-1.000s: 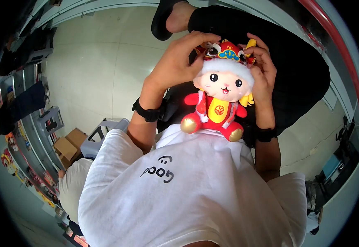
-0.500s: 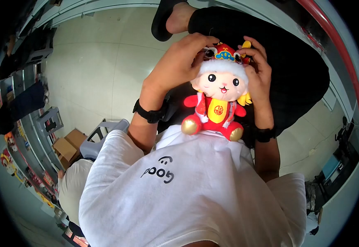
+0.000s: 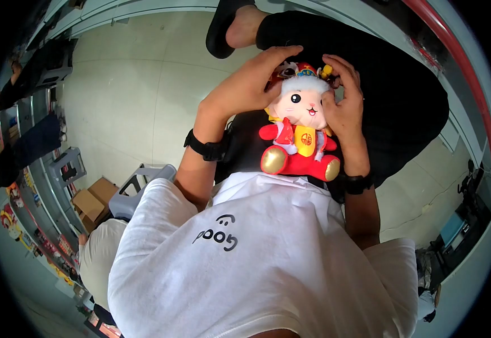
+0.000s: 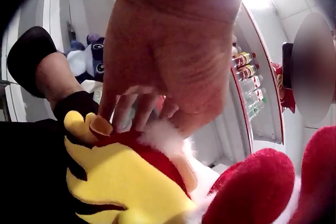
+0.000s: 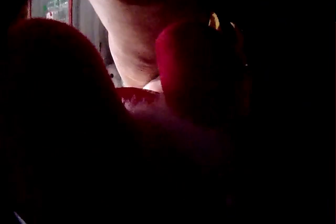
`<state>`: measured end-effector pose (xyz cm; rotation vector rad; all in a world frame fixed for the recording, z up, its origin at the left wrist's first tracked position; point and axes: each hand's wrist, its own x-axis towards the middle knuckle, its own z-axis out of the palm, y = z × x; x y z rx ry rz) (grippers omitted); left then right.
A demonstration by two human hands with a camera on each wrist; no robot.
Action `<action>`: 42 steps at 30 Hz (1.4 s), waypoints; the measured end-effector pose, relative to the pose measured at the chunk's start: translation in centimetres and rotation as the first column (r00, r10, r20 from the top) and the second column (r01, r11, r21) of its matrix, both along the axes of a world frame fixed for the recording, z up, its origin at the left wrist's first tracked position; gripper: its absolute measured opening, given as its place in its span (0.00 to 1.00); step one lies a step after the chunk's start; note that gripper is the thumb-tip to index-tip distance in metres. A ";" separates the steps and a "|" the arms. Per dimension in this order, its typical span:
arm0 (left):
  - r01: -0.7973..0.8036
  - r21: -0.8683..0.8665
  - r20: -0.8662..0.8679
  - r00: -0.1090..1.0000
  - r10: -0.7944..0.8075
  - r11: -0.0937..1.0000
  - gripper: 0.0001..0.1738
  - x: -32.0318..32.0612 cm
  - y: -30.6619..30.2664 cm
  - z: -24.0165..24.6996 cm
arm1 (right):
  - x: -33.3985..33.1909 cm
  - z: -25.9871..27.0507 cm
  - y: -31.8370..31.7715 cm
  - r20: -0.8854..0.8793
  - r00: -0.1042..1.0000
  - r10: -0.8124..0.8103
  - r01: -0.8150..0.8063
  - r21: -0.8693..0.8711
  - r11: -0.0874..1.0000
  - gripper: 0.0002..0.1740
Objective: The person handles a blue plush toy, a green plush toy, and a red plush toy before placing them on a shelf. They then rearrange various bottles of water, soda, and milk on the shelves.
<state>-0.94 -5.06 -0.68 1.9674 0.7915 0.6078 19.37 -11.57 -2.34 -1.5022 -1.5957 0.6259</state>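
Observation:
A plush doll (image 3: pixel 303 110) sits on the person's lap, facing up, its gold-soled feet close to the white shirt. It wears a red animal-faced hat (image 3: pixel 306 71) with white fluffy trim and a yellow bib. The left hand (image 3: pixel 248 81) holds the hat's left side, thumb at the trim and fingers stretched over the top. On the other side, the right hand (image 3: pixel 347 104) grips the head, its thumb covering part of one eye and its fingers curled by a yellow horn (image 3: pixel 326 71). In the left wrist view, yellow felt hair (image 4: pixel 126 182) shows below the hand. The right wrist view is mostly dark.
Black trousers (image 3: pixel 392 101) of the bent leg surround the doll. To the left are a grey stool (image 3: pixel 122 197), a cardboard box (image 3: pixel 89 204) and another person's light clothing (image 3: pixel 101 248). Shelves with bottles (image 4: pixel 249 71) and a blue plush toy (image 4: pixel 94 58) show in the left wrist view.
The doll has turned and moved a little away from the shirt, its head tilting back. Both hands have shifted with it, the right thumb now over its face.

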 end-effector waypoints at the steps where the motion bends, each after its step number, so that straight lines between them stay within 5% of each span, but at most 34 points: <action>1: 0.000 0.000 0.000 1.000 0.000 1.000 0.36 -0.1 0.2 0.0 | 0.0 -0.2 -0.1 0.000 1.000 0.000 0.000 0.000 1.000 0.30; 3: 0.026 -0.143 -0.044 0.999 -0.032 0.989 0.36 -0.2 0.5 0.1 | 0.0 -0.7 -0.3 -0.188 0.982 0.004 -0.034 -0.155 0.987 0.30; 6: -0.018 -0.095 -0.001 1.000 0.018 0.995 0.35 -0.4 0.4 -0.3 | 0.1 -0.9 -0.3 -0.202 0.979 -0.011 -0.034 -0.218 0.975 0.30; 9: -0.034 -0.232 0.005 0.999 0.036 0.972 0.33 -0.8 0.5 -0.3 | -0.1 -1.3 0.0 -0.105 0.994 0.019 -0.024 -0.040 0.999 0.30; 19: -0.058 -0.117 -0.096 0.994 0.047 0.991 0.28 -1.1 0.7 -0.7 | 0.5 -0.9 0.0 -0.085 0.995 0.059 -0.070 -0.134 0.989 0.30; 22: -0.022 -0.149 -0.126 0.992 0.003 0.989 0.28 -1.2 0.5 0.3 | 0.7 0.1 -0.1 -0.294 0.953 -0.072 -0.017 -0.289 0.957 0.33; 25: -0.020 -0.086 -0.096 0.995 0.012 0.996 0.31 -1.5 0.2 0.7 | 1.3 -0.1 -0.4 -0.490 0.868 -0.084 -0.090 -0.321 0.943 0.32; 27: 0.006 0.232 -0.201 0.979 0.042 0.973 0.36 -2.8 0.4 0.6 | 1.6 0.5 -0.4 -0.545 0.836 -0.062 -0.137 -0.318 0.938 0.30; 29: 0.033 0.181 -0.267 0.964 0.017 0.983 0.39 -4.5 0.6 0.9 | 2.0 1.0 -0.3 -0.631 0.774 -0.059 -0.230 -0.367 0.901 0.28; 30: 0.071 -0.187 -0.317 0.940 -0.129 0.980 0.39 -4.8 1.0 1.6 | 1.7 1.4 -0.2 -0.663 0.744 -0.083 -0.242 -0.383 0.892 0.25; 31: 0.079 -0.531 -0.308 0.910 -0.279 0.844 0.40 -5.0 1.2 2.0 | 1.8 1.6 -0.1 -0.666 0.742 -0.077 -0.248 -0.380 0.891 0.25; 32: 0.172 -0.443 -0.252 0.918 -0.307 0.880 0.39 -5.1 0.9 1.0 | 2.1 1.7 0.0 -0.772 0.630 -0.085 -0.331 -0.365 0.870 0.24; 33: 0.189 -0.619 -0.055 0.958 -0.282 0.762 0.38 -4.9 0.3 1.8 | 2.5 1.9 0.1 -0.858 0.503 -0.102 -0.407 -0.340 0.848 0.24; 34: 0.294 -0.596 0.141 0.954 -0.263 0.747 0.38 -4.1 -0.3 2.2 | 2.9 2.4 0.2 -0.912 0.401 -0.082 -0.478 -0.285 0.831 0.23; 35: 0.394 -0.553 0.333 0.912 -0.239 0.734 0.39 -3.2 -0.9 2.6 | 3.1 2.7 -0.1 -0.913 0.400 -0.083 -0.478 -0.286 0.831 0.23; 36: 0.350 -0.644 0.288 0.935 -0.208 0.680 0.51 -2.7 -1.3 3.7 | 3.3 3.0 -0.6 -0.909 0.414 -0.043 -0.440 -0.242 0.865 0.21; 39: 0.341 -0.501 0.319 0.927 -0.197 0.796 0.49 -1.8 -2.4 4.8 | 2.9 5.2 -1.5 -0.865 0.498 0.054 -0.280 -0.102 0.955 0.13; 42: 0.236 -0.477 0.250 0.960 -0.127 0.847 0.42 -2.0 -2.2 5.7 | 4.1 6.2 -1.2 -0.769 0.621 0.156 -0.322 -0.069 0.944 0.17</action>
